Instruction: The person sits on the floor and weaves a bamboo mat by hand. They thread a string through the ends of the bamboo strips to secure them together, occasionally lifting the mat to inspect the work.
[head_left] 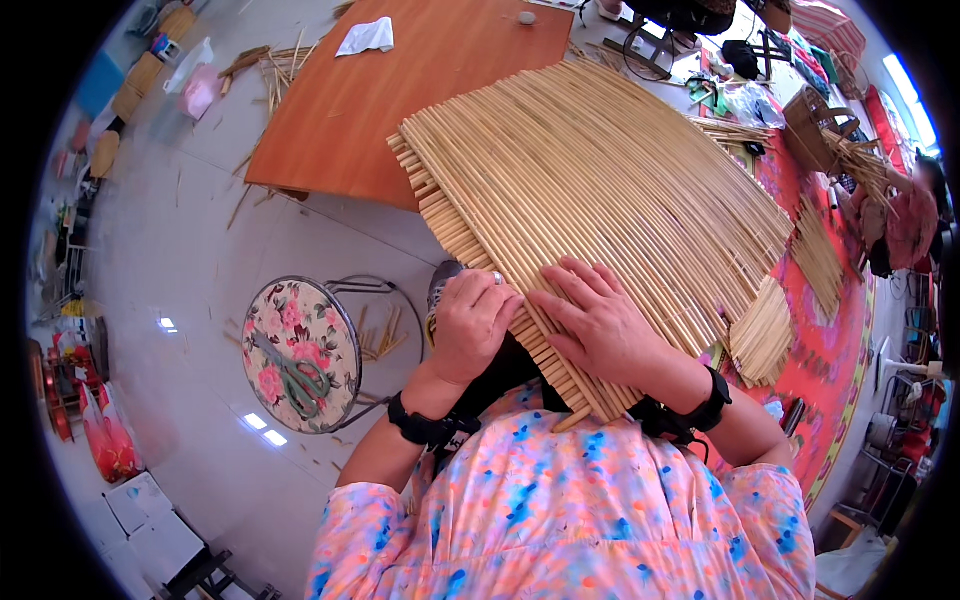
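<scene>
A large mat of straw-coloured reed stalks (600, 180) laid side by side slants across my lap and rests its far part on an orange-brown table. Short stalk ends (450, 225) stick out along its left edge. At that edge my left hand (468, 325) is closed, thumb and fingers pinching the border; what exactly lies between the fingertips is hidden. My right hand (612, 325) lies on the mat just beside it, fingers stretched out over the stalks, palm down.
Left of me stands a round flowered stool (270, 320) with green-handled scissors (300, 382) on it. A white cloth (367, 37) lies on the table (350, 130). Loose stalks litter the floor. At right are a red patterned rug (800, 425), reed bundles (762, 335) and a basket (808, 130).
</scene>
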